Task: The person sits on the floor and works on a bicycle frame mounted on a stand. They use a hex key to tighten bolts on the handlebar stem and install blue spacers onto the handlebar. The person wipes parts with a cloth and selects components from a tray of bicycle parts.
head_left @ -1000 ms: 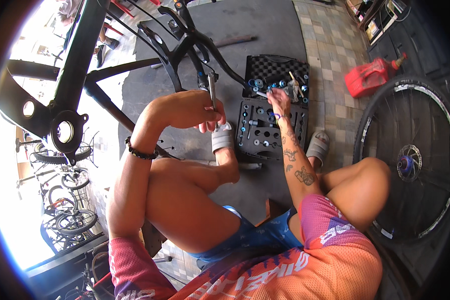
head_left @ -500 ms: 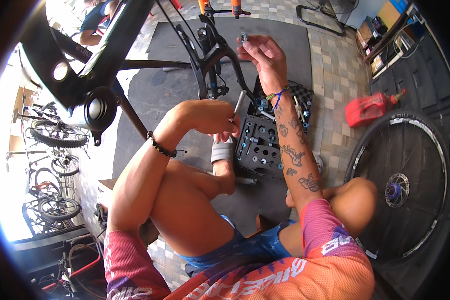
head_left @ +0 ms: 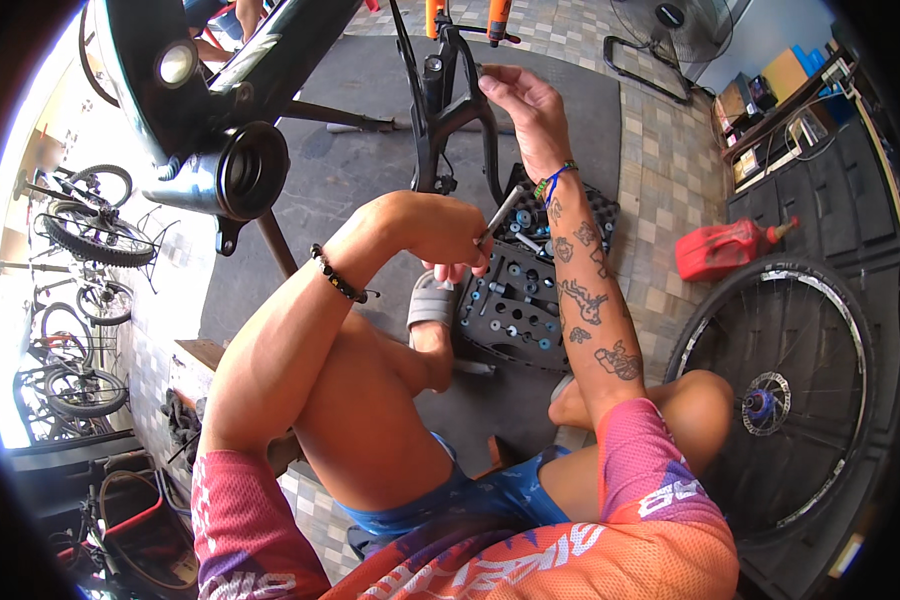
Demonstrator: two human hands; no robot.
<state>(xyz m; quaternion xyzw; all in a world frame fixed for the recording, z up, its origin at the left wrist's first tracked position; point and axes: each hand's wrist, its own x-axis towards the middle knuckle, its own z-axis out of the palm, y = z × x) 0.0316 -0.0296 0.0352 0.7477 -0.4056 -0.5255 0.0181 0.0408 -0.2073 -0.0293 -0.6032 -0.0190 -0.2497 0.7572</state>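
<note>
My left hand [head_left: 440,235] is closed round a slim silver metal rod [head_left: 502,215], which points up and to the right from the fist. My right hand [head_left: 532,110] is raised beyond it, thumb and forefinger pinched together beside the black rear fork of a bike frame [head_left: 455,122]. A small ring-shaped bearing showed in that pinch a moment ago; the fingertips now mostly hide it. Under my hands lies an open tool case [head_left: 515,310] with grey foam, holding several round drifts and sleeves. Its other half [head_left: 595,205] is partly behind my right wrist.
The frame's large black bottom bracket shell [head_left: 253,172] hangs close at the upper left. A red fuel can [head_left: 725,248] and a wheel [head_left: 770,400] stand on the right. A floor fan [head_left: 670,30] is at the back right. Several bikes [head_left: 90,240] line the left.
My view has shifted, so the bike frame sits farther right. My right hand's pinch has come closer to the rear fork, and the bearing is less visible. The rod in my left hand leans more right.
</note>
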